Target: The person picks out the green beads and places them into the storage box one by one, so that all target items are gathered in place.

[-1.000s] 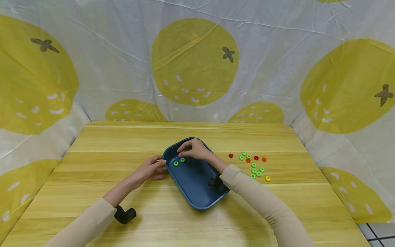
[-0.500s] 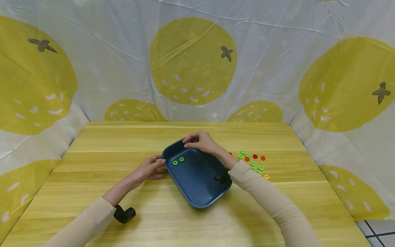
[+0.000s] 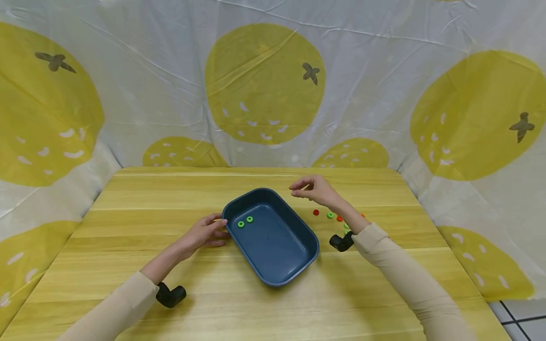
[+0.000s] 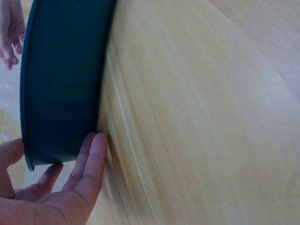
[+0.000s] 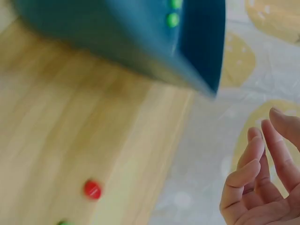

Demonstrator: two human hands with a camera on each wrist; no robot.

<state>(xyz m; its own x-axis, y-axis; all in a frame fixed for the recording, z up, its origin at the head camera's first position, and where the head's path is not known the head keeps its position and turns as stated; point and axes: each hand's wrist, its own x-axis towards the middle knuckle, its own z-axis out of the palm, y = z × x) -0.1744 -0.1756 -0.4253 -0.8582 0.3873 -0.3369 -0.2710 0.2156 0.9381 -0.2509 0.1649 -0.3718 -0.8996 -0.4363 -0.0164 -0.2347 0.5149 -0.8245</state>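
At the table (image 3: 149,227), pinches the left corner of the dark blue tray (image 3: 277,255) with the left hand (image 3: 206,233), thumb above, fingers lower on the outside. Brings the right hand (image 3: 317,191) from inside the tray to past its right side, fingers loosely bent around nothing visible, probably freed by a finished release. Leaves two green rings (image 3: 241,226) inside the tray near the left corner, and a red ring (image 3: 316,212), orange rings (image 3: 339,218) and more green rings (image 3: 330,215) on the table right of the tray.

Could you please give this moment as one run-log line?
left hand: touching tray; right hand: off tray, visibly empty; in tray: two green rings; on table: loose rings
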